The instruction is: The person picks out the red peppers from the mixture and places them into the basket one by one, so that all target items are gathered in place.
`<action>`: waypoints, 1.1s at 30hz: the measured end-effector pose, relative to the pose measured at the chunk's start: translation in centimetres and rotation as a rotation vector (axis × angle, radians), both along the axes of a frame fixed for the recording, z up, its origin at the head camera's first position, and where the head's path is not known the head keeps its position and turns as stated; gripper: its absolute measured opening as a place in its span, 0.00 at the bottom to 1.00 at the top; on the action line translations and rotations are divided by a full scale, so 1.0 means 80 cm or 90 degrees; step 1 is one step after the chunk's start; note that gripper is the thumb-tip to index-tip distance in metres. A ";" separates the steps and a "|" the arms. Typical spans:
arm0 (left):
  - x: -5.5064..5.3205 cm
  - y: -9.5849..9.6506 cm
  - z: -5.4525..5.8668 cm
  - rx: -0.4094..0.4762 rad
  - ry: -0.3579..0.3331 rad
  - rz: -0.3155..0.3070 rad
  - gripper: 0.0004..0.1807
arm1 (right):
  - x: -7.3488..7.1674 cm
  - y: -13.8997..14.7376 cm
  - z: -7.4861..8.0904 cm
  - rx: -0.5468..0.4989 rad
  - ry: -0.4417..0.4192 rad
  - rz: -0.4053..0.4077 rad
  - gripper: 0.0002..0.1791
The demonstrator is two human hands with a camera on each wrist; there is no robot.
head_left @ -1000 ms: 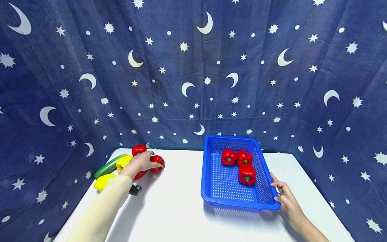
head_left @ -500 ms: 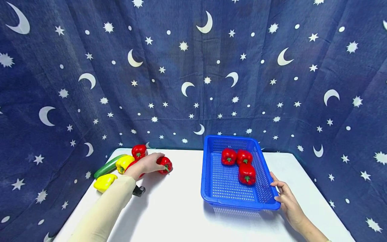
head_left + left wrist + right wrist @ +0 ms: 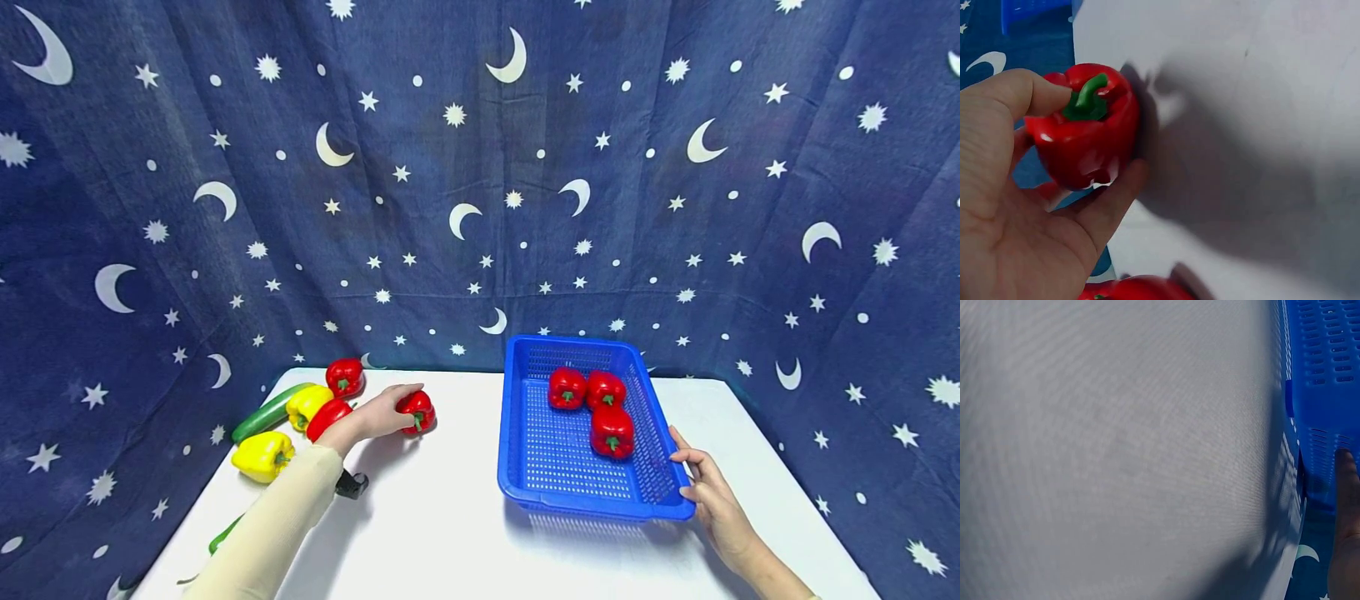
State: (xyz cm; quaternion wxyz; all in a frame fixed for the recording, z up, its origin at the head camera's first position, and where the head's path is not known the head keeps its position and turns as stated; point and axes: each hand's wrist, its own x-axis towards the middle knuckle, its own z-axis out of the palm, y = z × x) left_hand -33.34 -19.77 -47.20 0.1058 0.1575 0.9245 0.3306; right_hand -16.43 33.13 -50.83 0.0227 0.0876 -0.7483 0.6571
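Note:
My left hand (image 3: 381, 415) holds a red bell pepper (image 3: 422, 411) at the left-centre of the table. In the left wrist view its thumb lies beside the green stem of the bell pepper (image 3: 1097, 147), and the fingers curl round the far side and underneath. My right hand (image 3: 718, 510) grips the right rim of a blue plastic basket (image 3: 573, 501) near its front corner, thumb at the rim. Inside the basket sit a red pepper (image 3: 567, 388), another red pepper (image 3: 606, 389) and a third red pepper (image 3: 612, 432), all towards the right.
Left of the held pepper lie red peppers (image 3: 346, 377), yellow peppers (image 3: 260, 456) and a long green cucumber-like vegetable (image 3: 270, 414). A dark glossy vegetable (image 3: 351, 484) and a thin green one (image 3: 224, 535) are partly hidden by my left sleeve (image 3: 281, 517). A starry curtain (image 3: 480, 167) hangs behind.
My left hand has moved right with the red pepper, away from the pile. The dark vegetable has shifted slightly right, and the thin green one now shows beside the sleeve. The right hand stays put.

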 end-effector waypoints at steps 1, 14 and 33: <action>0.000 0.000 -0.002 0.010 -0.002 0.003 0.39 | 0.000 0.000 0.000 -0.001 0.000 0.000 0.25; 0.005 0.002 -0.012 0.092 -0.036 0.050 0.43 | 0.000 0.000 0.000 -0.003 0.011 0.009 0.25; 0.005 -0.001 -0.017 0.108 -0.062 0.082 0.44 | -0.001 0.001 -0.002 -0.006 0.008 0.012 0.25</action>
